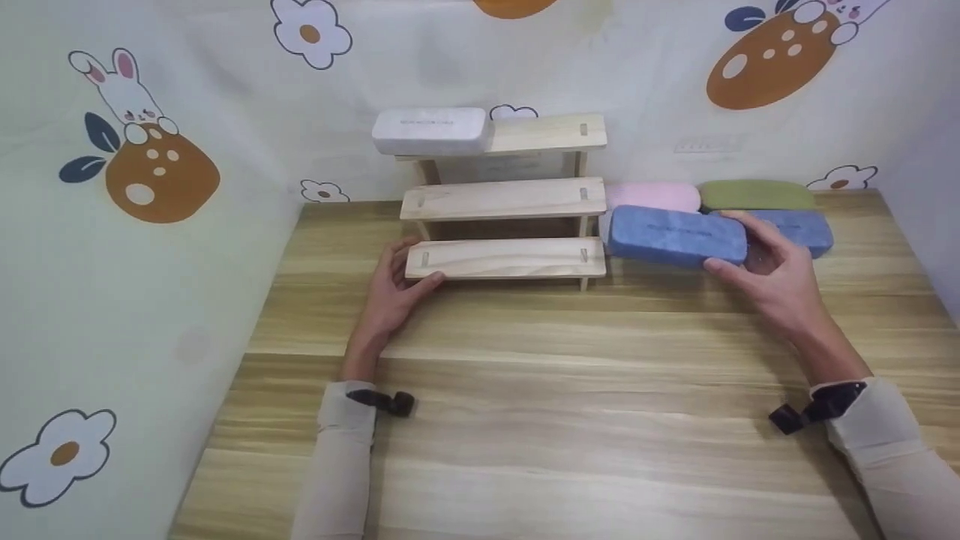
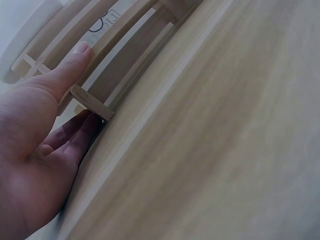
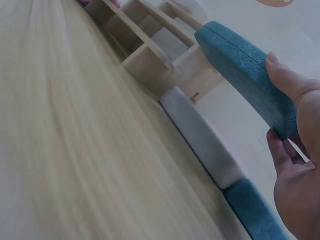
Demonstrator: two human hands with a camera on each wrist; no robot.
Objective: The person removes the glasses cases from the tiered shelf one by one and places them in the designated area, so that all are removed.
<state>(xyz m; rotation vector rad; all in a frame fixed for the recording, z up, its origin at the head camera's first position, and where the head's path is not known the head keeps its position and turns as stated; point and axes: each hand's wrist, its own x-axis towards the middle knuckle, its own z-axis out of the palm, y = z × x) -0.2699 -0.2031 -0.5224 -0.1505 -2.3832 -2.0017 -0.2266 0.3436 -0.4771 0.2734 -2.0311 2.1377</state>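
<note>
My right hand (image 1: 780,281) pinches the right end of a blue glasses case (image 1: 675,234) between thumb and fingers. The right wrist view shows this case (image 3: 245,75) raised above the table and tilted. My left hand (image 1: 394,289) holds the left end of a three-step wooden display rack (image 1: 502,199). Its thumb (image 2: 75,62) lies along the lowest step's edge, with the other fingers around the end near the leg. A whitish glasses case (image 1: 431,131) rests on the left part of the top step; the middle and bottom steps are bare.
Right of the rack, a pink case (image 1: 652,196), a green case (image 1: 757,195) and a second blue case (image 1: 802,231) lie on the wooden table (image 1: 570,420). A pale grey case (image 3: 202,137) sits between rack and second blue case. A patterned wall covering (image 1: 225,75) stands behind.
</note>
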